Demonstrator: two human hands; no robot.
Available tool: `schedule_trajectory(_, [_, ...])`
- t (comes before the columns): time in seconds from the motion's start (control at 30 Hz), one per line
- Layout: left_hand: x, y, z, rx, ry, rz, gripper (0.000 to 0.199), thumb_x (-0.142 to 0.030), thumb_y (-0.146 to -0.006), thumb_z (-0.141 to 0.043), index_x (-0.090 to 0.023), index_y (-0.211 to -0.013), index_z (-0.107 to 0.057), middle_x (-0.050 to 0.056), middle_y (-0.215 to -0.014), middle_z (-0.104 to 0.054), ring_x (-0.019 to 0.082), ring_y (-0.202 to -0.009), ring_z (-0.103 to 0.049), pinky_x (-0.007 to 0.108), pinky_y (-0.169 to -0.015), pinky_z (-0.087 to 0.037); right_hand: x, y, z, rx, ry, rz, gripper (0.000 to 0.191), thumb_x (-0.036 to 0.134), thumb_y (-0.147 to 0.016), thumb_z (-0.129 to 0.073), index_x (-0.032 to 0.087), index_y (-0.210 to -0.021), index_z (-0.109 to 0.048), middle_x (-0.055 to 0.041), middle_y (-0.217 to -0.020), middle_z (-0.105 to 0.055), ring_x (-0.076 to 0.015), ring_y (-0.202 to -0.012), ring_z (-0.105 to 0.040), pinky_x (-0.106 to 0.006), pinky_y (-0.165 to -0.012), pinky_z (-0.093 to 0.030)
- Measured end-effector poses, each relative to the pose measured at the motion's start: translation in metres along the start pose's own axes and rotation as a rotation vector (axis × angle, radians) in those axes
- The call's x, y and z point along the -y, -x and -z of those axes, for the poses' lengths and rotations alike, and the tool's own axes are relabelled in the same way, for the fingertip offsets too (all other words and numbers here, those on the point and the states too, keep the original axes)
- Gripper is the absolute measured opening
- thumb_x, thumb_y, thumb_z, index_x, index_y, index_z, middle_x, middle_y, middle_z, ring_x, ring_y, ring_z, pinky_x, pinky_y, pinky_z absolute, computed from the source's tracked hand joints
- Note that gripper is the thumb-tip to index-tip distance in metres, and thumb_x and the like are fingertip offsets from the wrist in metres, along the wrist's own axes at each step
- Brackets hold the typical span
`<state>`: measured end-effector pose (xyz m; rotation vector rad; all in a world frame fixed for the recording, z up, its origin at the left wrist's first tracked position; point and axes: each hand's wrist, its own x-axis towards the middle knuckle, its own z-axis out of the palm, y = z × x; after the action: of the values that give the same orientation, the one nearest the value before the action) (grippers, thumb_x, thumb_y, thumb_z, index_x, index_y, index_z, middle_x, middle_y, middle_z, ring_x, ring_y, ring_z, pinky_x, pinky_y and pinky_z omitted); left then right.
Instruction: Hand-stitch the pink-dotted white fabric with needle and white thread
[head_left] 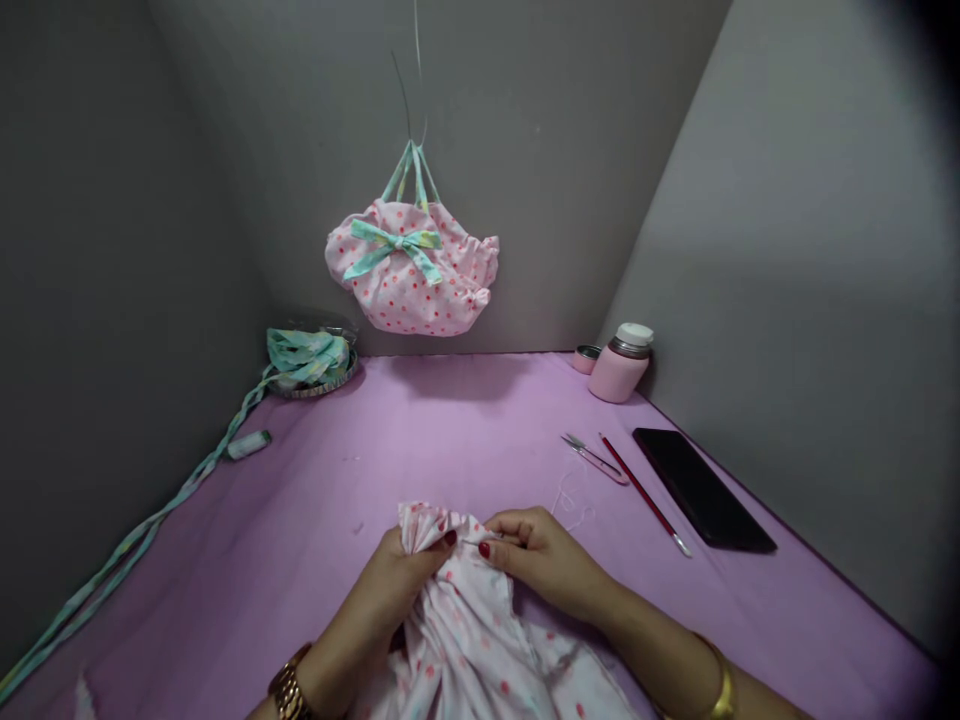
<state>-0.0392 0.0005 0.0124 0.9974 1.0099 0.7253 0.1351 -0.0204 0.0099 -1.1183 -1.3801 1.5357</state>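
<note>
- Left hand (397,570): thumb and fingers pinching the gathered end of the cloth; grip apparently steadies the bunched folds.
- Right hand (544,555): thumb and bent fingers grasping the same end, just beside the left thumb. Thin dark line at the thumb tip, perhaps a needle; too small to confirm.
- Dotted cloth (465,625): pale pink, red-spotted; gathered end raised between both hands, probably to keep the pleats in sight. Remainder falls in loose folds toward the near edge of the purple tabletop (450,430), that edge unseen.
- White thread (570,505): slack loops beyond the right hand.
- Snips (600,463): pink handle, blades toward the far edge; seemingly left within easy reach.
- Red pencil (641,490): slanted, between snips and phone.
- Black phone (701,490), or similar flat device: along the right edge, likely set aside.
- Pink jar (619,375): white lid, far right corner; shallow tin (586,360) just left of it.
- White roll (248,445): near the left edge.
- Green strips (309,352): heaped on a tray (322,389), far left corner; lengths trail down the left edge, presumably clear of the hands.
- Dotted bonnet-like piece (420,300): green bow; suspended by green ties above the far edge, perhaps for display.
</note>
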Motion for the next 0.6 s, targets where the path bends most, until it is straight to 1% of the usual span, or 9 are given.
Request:
schedule_trajectory(0.1, [-0.002, 0.003, -0.001, 0.043, 0.060, -0.004, 0.018, -0.030, -0.067, -0.068, -0.015, -0.076, -0.066, 0.004, -0.070, -0.068, 0.019, -0.067, -0.060, 0.030, -0.071, -0.045, -0.001, 0.000, 0.001, 0.018, -0.075, -0.015, 0.032, 0.041, -0.071, -0.066, 0.010, -0.076, -0.064, -0.0006, -0.064, -0.059, -0.0100, -0.057, -0.050, -0.021, -0.057, -0.036])
schedule_trajectory(0.23, [-0.006, 0.007, -0.003, 0.094, 0.172, 0.014, 0.021, -0.027, -0.069, -0.068, -0.014, -0.085, -0.068, 0.007, -0.073, -0.070, 0.019, -0.067, -0.062, 0.030, -0.070, -0.046, 0.000, 0.000, 0.001, 0.019, -0.116, -0.022, 0.032, 0.041, -0.070, -0.068, 0.009, -0.076, -0.066, -0.0014, -0.065, -0.060, -0.0096, -0.057, -0.050, -0.021, -0.057, -0.036])
schedule_trajectory(0.33, [-0.009, 0.010, -0.006, 0.129, 0.216, 0.016, 0.021, -0.026, -0.069, -0.069, -0.014, -0.086, -0.069, 0.008, -0.072, -0.070, 0.020, -0.068, -0.063, 0.030, -0.069, -0.047, 0.001, 0.000, 0.001, 0.019, -0.147, -0.028, 0.033, 0.041, -0.069, -0.070, 0.009, -0.075, -0.067, -0.0018, -0.065, -0.062, -0.0100, -0.058, -0.052, -0.022, -0.058, -0.037])
schedule_trajectory(0.6, [-0.008, 0.010, -0.005, 0.176, 0.302, 0.061, 0.028, -0.026, -0.067, -0.072, -0.011, -0.090, -0.068, 0.010, -0.071, -0.070, 0.022, -0.070, -0.065, 0.033, -0.071, -0.049, 0.000, -0.001, 0.002, 0.060, -0.240, -0.032, 0.031, 0.039, -0.068, -0.072, 0.009, -0.077, -0.070, -0.0026, -0.065, -0.063, -0.0091, -0.057, -0.052, -0.022, -0.059, -0.039])
